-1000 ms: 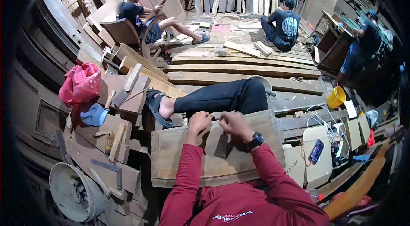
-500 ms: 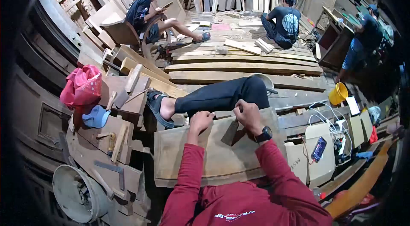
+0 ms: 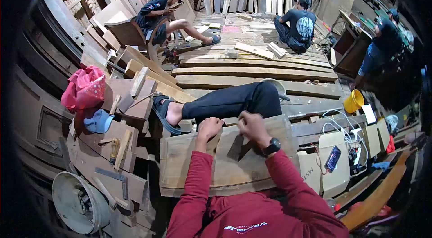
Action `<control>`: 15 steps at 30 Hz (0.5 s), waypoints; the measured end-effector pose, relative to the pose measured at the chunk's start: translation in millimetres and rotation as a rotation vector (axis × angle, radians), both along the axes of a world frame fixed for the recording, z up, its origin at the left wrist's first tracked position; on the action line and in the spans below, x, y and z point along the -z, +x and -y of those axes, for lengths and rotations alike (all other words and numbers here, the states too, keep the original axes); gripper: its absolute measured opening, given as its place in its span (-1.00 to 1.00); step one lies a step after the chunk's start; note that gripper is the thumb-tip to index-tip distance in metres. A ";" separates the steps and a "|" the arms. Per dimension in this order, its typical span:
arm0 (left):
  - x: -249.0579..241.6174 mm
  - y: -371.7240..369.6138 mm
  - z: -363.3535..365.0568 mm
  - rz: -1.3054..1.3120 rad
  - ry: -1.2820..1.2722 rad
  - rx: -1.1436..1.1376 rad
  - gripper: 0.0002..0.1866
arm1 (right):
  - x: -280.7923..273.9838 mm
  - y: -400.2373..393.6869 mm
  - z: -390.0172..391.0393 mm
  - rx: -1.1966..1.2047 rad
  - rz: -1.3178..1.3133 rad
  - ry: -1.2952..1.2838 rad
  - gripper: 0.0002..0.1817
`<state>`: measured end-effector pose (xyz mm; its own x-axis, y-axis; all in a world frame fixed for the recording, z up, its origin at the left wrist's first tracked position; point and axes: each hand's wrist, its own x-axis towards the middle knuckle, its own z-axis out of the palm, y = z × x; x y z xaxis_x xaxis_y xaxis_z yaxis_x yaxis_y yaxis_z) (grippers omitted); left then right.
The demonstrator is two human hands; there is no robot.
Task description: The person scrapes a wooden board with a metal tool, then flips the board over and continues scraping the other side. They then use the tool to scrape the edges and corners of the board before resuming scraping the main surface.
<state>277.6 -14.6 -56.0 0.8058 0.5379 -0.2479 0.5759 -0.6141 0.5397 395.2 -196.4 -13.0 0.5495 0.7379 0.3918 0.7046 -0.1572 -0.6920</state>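
A wide wooden panel (image 3: pixel 189 166) lies across my lap, below my bent leg in black trousers. My left hand (image 3: pixel 210 128) rests at its far edge, fingers curled; whether they grip anything is hidden. My right hand (image 3: pixel 253 126), with a black watch on the wrist, is over the far part of the panel, its fingers curled and blurred. Just under it a dark, flat patch (image 3: pixel 235 147) shows on the panel; I cannot tell whether it is a tool or a shadow.
On the left are a chisel (image 3: pixel 114 150), a metal square (image 3: pixel 112 179), a blue cap (image 3: pixel 99 121) and a bucket (image 3: pixel 76 204). A phone (image 3: pixel 333 159) and cables lie right, near a yellow bucket (image 3: pixel 354 101). Three people are farther off, beyond long planks (image 3: pixel 256 73).
My right hand has shifted slightly left along the panel's far edge. The seated person at the back left has raised the hands and the held object toward the head. The view has shifted slightly.
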 end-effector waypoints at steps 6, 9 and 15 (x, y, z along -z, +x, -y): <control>0.9 -1.4 -2.7 0.010 -0.004 -0.023 -0.51 | -4.7 -8.6 -8.3 -0.091 0.089 0.024 -0.78; 3.0 -2.8 -2.4 0.016 -0.010 -0.021 -0.51 | -14.7 18.4 4.4 0.137 -0.034 -0.005 -0.83; -3.0 -0.3 -0.5 -0.022 -0.003 -0.015 -0.52 | 6.1 -24.0 -10.0 -0.238 0.121 -0.107 -0.81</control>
